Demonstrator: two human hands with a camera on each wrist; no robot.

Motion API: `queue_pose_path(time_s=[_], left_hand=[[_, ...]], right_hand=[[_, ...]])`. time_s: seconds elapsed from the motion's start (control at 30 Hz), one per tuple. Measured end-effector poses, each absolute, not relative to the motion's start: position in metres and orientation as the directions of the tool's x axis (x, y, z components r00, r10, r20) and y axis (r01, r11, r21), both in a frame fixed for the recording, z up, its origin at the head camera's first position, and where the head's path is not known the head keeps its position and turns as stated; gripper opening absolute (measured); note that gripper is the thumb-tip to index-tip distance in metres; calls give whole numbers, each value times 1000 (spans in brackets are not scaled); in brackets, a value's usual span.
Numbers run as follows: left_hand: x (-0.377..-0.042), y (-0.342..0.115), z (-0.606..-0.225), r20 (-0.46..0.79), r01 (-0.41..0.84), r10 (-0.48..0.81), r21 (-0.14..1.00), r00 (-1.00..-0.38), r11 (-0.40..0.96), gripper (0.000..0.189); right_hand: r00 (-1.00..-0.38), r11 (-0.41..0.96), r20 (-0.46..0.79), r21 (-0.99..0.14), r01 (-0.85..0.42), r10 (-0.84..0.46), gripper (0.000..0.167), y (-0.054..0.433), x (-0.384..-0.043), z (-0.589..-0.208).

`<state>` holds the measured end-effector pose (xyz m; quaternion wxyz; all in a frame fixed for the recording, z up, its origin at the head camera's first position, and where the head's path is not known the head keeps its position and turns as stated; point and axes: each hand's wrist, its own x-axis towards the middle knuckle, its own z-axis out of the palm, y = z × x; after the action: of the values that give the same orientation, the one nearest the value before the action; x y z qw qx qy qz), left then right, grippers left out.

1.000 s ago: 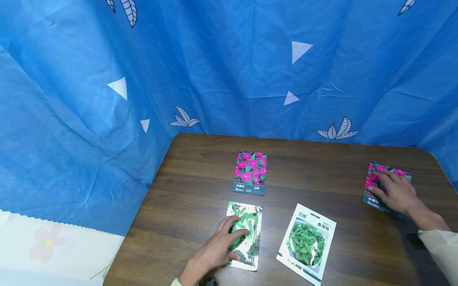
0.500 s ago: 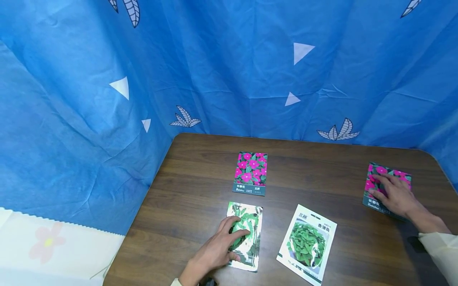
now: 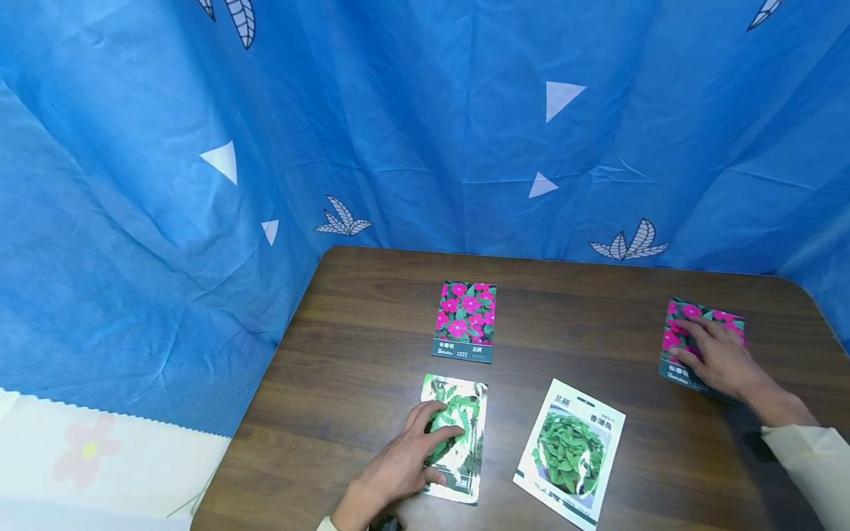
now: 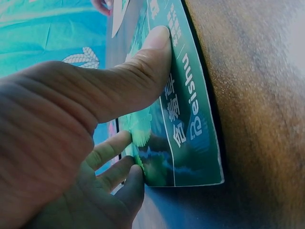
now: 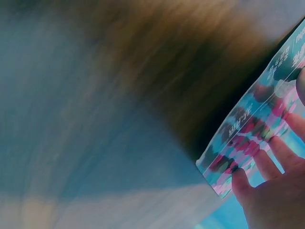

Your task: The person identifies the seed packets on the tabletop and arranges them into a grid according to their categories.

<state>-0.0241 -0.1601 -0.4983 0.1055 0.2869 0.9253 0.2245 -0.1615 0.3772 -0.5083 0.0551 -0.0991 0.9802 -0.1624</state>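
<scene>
My left hand (image 3: 406, 459) rests on a shiny green seed packet (image 3: 470, 442) at the table's front middle, fingers spread over its left part. In the left wrist view, the thumb (image 4: 147, 67) lies on the packet's green label end (image 4: 198, 133). At the far right, my right hand (image 3: 724, 361) presses its fingertips on a seed packet with pink flowers (image 3: 672, 346). The right wrist view shows these fingertips (image 5: 240, 179) on the face of that packet (image 5: 257, 129); the hand covers its middle and lower right.
A matching pink-flower seed packet (image 3: 466, 313) lies toward the back of the brown table (image 3: 564, 317). A white packet with a green leaf picture (image 3: 571, 450) lies slanted between my hands. Blue curtain (image 3: 425, 125) hangs behind the table's far edge.
Over the last half second my right hand has slid the pink-flower seed packet a little to the left. My left hand and the other packets have stayed where they were.
</scene>
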Motion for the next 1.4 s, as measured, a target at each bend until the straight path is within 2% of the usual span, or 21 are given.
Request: queue_pose_path(time_s=[0.37,0.9,1.4], left_hand=[[-25,-159,-499,-100,455,564,483,-820,748,66],[-25,-159,-500,-84,468,575,491,-814,734,67],[-24,-160,-500,-93,465,568,475,-818,747,66]], right_hand=[[-964,929,-108,-312,-198,-242,66,352,-171,-505],[-945,906,-2,-284,-314,-328,60,303,-180,-507],[-932,900,-32,-277,-338,-360,59,258,-193,-505]])
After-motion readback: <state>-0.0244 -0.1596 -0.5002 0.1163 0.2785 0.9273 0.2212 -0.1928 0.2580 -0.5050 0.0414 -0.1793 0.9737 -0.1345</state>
